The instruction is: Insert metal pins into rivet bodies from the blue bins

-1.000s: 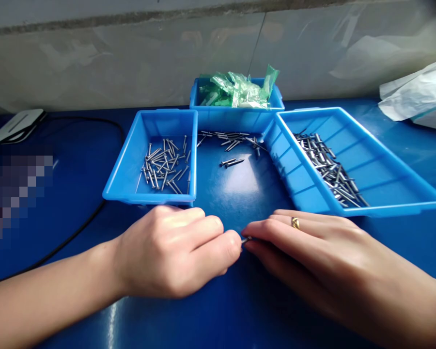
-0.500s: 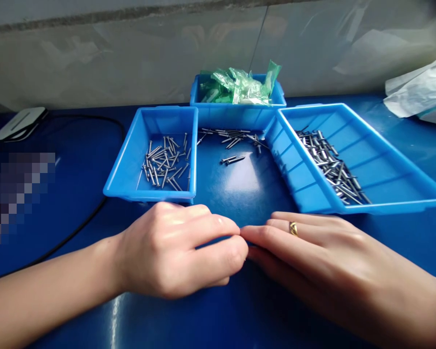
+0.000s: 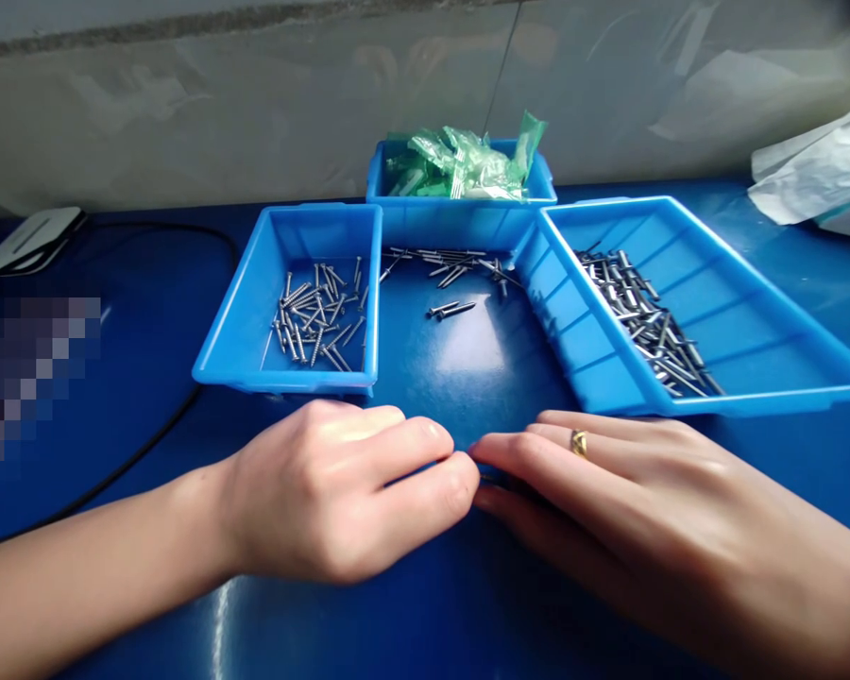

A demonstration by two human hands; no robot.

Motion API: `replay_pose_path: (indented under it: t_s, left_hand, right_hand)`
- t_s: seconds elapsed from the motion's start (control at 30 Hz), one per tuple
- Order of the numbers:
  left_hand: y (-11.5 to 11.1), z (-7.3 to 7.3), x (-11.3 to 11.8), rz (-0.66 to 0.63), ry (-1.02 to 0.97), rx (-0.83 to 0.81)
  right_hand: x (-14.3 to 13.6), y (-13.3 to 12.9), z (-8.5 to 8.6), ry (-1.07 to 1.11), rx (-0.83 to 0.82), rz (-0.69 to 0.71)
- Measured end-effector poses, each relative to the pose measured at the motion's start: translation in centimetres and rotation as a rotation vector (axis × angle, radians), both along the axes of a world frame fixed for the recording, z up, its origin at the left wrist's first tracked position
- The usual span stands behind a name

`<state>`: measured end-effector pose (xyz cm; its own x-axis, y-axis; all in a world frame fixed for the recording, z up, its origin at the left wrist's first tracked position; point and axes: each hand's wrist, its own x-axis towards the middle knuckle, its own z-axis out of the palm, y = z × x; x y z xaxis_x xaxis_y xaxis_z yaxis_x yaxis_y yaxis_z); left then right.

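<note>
My left hand [image 3: 340, 496] is closed, thumb pressed against its bent index finger, just in front of the bin of screws. Close against its fingertips is my right hand [image 3: 623, 501], its thumb and fingers drawn together and a gold ring [image 3: 579, 443] on one finger. A small dark sliver shows between the two hands, too little to identify. Silver screws [image 3: 316, 316] lie in the left blue bin [image 3: 287, 380]. The right blue bin [image 3: 765, 404] holds metal rivets [image 3: 652, 326]. Similar loose pins [image 3: 451, 310] lie on the blue table [image 3: 460, 378] between the bins.
A third blue bin [image 3: 460, 215] at the back carries green plastic packets [image 3: 467, 161]. A black cable [image 3: 148, 444] runs along the left from near a white flat device [image 3: 32, 236]. White plastic sheeting [image 3: 814, 170] lies at the back right, by the grey wall [image 3: 255, 123].
My left fingers have shifted slightly left, and a small gap now shows between my left index fingertip and the right hand. The bins and loose pins stay put.
</note>
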<state>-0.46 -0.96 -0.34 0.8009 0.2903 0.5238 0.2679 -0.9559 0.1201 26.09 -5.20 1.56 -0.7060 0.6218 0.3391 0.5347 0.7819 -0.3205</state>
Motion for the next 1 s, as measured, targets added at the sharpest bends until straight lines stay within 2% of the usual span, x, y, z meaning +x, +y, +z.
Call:
replay_pose_path:
  t_s: [0.13,0.3,0.5,0.77,1.0]
  left_hand:
    - [0.3,0.8,0.1,-0.029,0.060,0.026]
    - [0.3,0.6,0.4,0.001,0.024,0.077]
    - [0.2,0.5,0.1,0.002,0.034,0.022]
    - [0.2,1.4,-0.5,-0.125,0.075,-0.079]
    - [0.0,0.9,-0.3,-0.080,0.071,-0.053]
  right_hand:
    - [0.0,0.1,0.0,0.027,0.024,-0.004]
    - [0.1,0.0,-0.3,0.040,0.015,-0.044]
    - [-0.2,-0.3,-0.3,-0.008,0.011,-0.018]
    - [-0.3,0.2,-0.2,0.028,0.005,-0.031]
    - [-0.3,-0.3,-0.4,0.029,-0.023,-0.043]
